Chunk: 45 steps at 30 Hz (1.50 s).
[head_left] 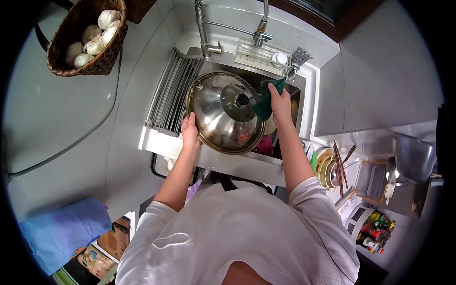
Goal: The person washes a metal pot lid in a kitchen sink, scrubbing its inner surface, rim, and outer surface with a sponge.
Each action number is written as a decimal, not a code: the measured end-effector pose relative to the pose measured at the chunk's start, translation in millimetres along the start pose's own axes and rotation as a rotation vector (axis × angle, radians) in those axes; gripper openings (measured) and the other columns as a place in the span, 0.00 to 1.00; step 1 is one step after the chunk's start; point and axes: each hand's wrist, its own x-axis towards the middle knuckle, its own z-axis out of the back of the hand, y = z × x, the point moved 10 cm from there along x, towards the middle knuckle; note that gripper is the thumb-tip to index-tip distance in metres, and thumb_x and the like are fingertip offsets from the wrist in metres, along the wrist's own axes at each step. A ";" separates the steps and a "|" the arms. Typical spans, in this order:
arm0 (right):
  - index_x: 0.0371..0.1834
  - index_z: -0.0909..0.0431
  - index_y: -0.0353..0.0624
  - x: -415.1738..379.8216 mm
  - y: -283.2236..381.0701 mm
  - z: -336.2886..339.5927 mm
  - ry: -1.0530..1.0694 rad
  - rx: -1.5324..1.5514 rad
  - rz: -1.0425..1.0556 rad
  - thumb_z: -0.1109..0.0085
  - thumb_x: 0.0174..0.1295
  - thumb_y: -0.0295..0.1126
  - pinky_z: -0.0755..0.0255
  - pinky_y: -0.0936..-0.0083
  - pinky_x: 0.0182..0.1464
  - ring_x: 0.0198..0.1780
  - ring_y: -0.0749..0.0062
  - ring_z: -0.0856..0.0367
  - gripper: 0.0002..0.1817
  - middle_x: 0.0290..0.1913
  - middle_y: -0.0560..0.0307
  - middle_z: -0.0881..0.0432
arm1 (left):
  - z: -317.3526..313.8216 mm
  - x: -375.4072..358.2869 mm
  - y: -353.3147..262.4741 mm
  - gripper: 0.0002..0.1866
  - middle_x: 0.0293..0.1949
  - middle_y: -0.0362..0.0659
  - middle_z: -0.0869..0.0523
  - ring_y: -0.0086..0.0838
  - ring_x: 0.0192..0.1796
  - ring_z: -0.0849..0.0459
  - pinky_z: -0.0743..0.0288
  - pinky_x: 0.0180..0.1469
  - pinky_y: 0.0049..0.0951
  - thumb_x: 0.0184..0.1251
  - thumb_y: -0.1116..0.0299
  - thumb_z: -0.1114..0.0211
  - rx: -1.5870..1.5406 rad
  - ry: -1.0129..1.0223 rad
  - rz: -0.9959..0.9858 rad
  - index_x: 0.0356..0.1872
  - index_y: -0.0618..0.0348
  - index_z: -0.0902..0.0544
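Note:
A large shiny domed pot lid (211, 111) with a black knob and a red sticker is held over the sink (223, 163), its outer side facing up. My left hand (190, 132) grips its rim at the lower left, thumb on top. At the lid's upper right, my right hand (280, 105) pinches a dark green cleaning cloth (263, 107), which overlaps the lid's edge in this view. Under the lid, part of a pale bowl rim and something pink (265, 145) show in the basin; the rest is hidden.
A roll-up drying rack (173, 92) spans the sink's left side. Behind stand faucets (204, 38) and a wire caddy (251, 57). A woven basket (90, 71) of garlic sits upper left. Stacked bowls (324, 168) with chopsticks and a condiment rack (363, 223) are at right.

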 end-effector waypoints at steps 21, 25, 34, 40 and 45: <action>0.44 0.18 0.42 -19.2 -55.1 -181.4 0.925 -0.961 0.875 0.34 0.50 0.31 0.29 0.60 0.56 0.56 0.54 0.25 0.17 0.46 0.52 0.22 | -8.4 26.5 39.2 0.16 0.37 0.39 0.16 0.25 0.38 0.21 0.26 0.43 0.26 0.81 0.59 0.50 0.268 -0.147 0.017 0.47 0.61 0.20; 0.46 0.16 0.44 -76.7 -48.3 -188.7 1.180 -0.844 1.133 0.36 0.46 0.26 0.32 0.63 0.60 0.57 0.59 0.27 0.19 0.52 0.59 0.21 | -17.7 23.8 0.3 0.29 0.23 0.43 0.22 0.24 0.30 0.28 0.30 0.36 0.29 0.82 0.51 0.53 0.657 -0.251 -0.215 0.30 0.68 0.20; 0.51 0.19 0.41 43.0 -8.2 -212.3 0.833 -0.739 0.851 0.39 0.48 0.24 0.31 0.59 0.61 0.57 0.51 0.26 0.23 0.57 0.54 0.19 | -104.8 3.5 -83.7 0.26 0.20 0.59 0.24 0.47 0.22 0.29 0.30 0.31 0.41 0.81 0.57 0.51 1.037 -0.134 -0.445 0.30 0.71 0.21; 0.53 0.20 0.42 -8.7 74.3 -197.5 0.751 -0.635 1.026 0.36 0.47 0.27 0.32 0.60 0.62 0.56 0.52 0.27 0.25 0.57 0.56 0.20 | -143.4 2.9 -138.9 0.23 0.20 0.59 0.23 0.46 0.22 0.24 0.28 0.31 0.38 0.80 0.58 0.49 1.130 -0.030 -0.410 0.34 0.70 0.18; 0.55 0.21 0.43 -14.9 109.8 -170.0 0.643 -0.667 1.068 0.34 0.52 0.37 0.35 0.57 0.61 0.57 0.52 0.29 0.25 0.57 0.55 0.21 | -187.9 8.0 -163.5 0.20 0.24 0.55 0.18 0.35 0.26 0.19 0.25 0.36 0.34 0.78 0.56 0.45 1.181 0.307 -0.423 0.41 0.67 0.16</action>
